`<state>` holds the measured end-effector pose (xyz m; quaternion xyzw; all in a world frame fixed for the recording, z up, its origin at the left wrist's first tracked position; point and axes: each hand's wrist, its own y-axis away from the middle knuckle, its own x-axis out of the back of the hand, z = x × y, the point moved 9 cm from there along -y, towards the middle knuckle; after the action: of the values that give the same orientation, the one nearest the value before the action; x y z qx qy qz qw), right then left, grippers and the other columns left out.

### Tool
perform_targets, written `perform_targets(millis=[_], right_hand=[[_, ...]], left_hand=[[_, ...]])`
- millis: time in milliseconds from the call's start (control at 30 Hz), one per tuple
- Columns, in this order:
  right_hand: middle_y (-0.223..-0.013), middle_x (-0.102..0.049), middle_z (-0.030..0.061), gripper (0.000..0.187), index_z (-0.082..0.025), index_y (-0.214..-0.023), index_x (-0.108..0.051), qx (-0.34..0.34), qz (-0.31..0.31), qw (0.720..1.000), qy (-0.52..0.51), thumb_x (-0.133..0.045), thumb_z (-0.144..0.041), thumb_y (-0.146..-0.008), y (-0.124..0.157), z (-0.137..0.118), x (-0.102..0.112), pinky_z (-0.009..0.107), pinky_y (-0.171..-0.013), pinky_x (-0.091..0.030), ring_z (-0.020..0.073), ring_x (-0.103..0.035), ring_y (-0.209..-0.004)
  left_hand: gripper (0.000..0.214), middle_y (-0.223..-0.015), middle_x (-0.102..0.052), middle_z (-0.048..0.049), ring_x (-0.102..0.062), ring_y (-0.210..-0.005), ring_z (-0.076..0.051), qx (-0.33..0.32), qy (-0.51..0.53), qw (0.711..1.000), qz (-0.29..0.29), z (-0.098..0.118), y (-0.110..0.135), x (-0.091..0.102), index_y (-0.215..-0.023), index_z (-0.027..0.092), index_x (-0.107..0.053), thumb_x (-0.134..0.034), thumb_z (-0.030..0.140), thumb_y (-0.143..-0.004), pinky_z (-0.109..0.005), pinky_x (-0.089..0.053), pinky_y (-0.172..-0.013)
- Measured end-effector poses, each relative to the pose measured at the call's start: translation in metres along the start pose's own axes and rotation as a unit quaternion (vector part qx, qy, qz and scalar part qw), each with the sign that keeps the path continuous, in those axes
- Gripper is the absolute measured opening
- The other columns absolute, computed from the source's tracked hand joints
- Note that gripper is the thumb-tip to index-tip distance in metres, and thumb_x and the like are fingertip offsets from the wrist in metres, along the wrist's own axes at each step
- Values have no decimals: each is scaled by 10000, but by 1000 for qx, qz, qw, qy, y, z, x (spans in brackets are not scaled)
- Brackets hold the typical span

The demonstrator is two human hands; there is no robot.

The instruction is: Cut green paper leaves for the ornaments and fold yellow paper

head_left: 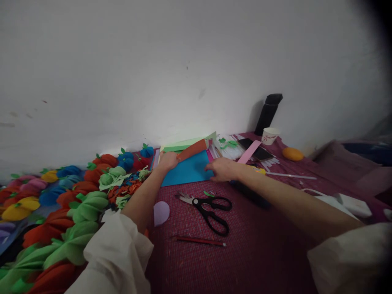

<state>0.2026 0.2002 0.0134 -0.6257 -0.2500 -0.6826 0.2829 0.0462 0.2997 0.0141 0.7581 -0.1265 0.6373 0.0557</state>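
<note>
My left hand (pixel 169 161) is closed around the left end of an orange paper strip (pixel 193 149), which lies tilted over a blue paper sheet (pixel 186 171). At the right edge of the blue sheet is my right hand (pixel 225 169), its fingers apart and touching the paper or just above it. Light green paper (pixel 180 145) lies behind the orange piece. Nearer to me are black-handled scissors (pixel 211 206) with their blades pointing left. A lilac paper piece (pixel 161 213) and a red pencil (pixel 200 241) lie on the tablecloth (pixel 245 253).
Several coloured paper pumpkins (pixel 88 204) crowd the left side, beside paper scraps (pixel 130 185). To the right are a phone (pixel 260 152), a pink strip (pixel 249 151), a paper cup (pixel 270 136), a black bottle (pixel 268 112), an orange fruit (pixel 292 154) and a white box (pixel 353 205). A wall stands behind.
</note>
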Motion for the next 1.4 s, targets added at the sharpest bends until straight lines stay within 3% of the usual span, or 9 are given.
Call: perform_targets(millis=[133,400,533,700,867,1033,1200,1300,1400], right_hand=[[-898,-655,92,276,-163,-984,-612,-3,-23,998,50,-537,-261,-737,-3,-25,-13,310,-676,-412,220,-590,-780],[-869,-659,118,294,-148,-859,-643,-46,6,996,75,-354,-101,-829,-8,-29,-19,321,-666,-417,227,-582,-777],[-856,-647,135,291,-118,-903,-632,-84,38,992,84,-349,-89,-840,-12,-13,0,325,-651,-407,226,-572,-783],[-916,-627,144,251,-102,-905,-629,-93,109,984,105,-386,-143,-859,-30,1,40,338,-746,-372,268,-482,-979],[-969,-616,123,280,-135,-959,-607,-140,143,976,82,-339,-150,-879,-39,11,56,300,-688,-374,230,-537,-894],[-957,-634,109,297,-176,-1091,-540,-171,125,976,60,-328,-205,-885,-29,13,39,285,-636,-377,207,-592,-790],[-837,-653,106,235,-159,-936,-613,-59,-9,997,53,-456,-275,-804,-13,-7,-7,291,-640,-395,225,-611,-778],[-836,-654,105,269,-172,-949,-618,-16,-22,999,44,-535,-316,-737,-4,-13,-21,298,-635,-402,233,-617,-773],[-828,-650,138,250,-164,-949,-615,-10,-36,998,43,-535,-204,-715,-3,-13,-32,294,-632,-381,220,-616,-775]], left_hand=[[367,-995,-659,-131,-563,-980,-275,0,1,1000,-6,0,1,-3,-955,183,-642,-408,425,-809,-403,-302,-870],[417,-1004,-652,-141,-556,-999,-285,2,8,1000,-12,0,3,-4,-975,180,-639,-371,460,-822,-416,-302,-874],[460,-1006,-654,-134,-559,-994,-282,-2,6,1000,-19,0,3,-2,-972,191,-643,-336,502,-827,-409,-316,-875],[560,-1027,-647,-148,-565,-983,-292,-8,10,999,-40,-1,1,0,-1036,193,-627,-283,576,-816,-370,-381,-812],[570,-997,-656,-157,-581,-955,-304,-13,15,998,-54,0,1,0,-1001,191,-648,-271,578,-820,-379,-391,-806],[545,-1048,-635,-162,-547,-1014,-315,-19,20,998,-51,5,9,1,-988,166,-640,-294,555,-829,-438,-337,-875],[502,-1061,-631,-149,-534,-1038,-295,-25,33,998,-52,9,12,-4,-998,166,-625,-296,514,-849,-483,-284,-916],[487,-1039,-636,-154,-537,-1028,-299,-25,38,998,-51,10,12,-6,-986,147,-628,-322,500,-846,-514,-245,-937],[489,-1041,-631,-163,-530,-1036,-299,-26,40,998,-51,12,13,-8,-1010,137,-619,-329,495,-847,-529,-219,-950]])
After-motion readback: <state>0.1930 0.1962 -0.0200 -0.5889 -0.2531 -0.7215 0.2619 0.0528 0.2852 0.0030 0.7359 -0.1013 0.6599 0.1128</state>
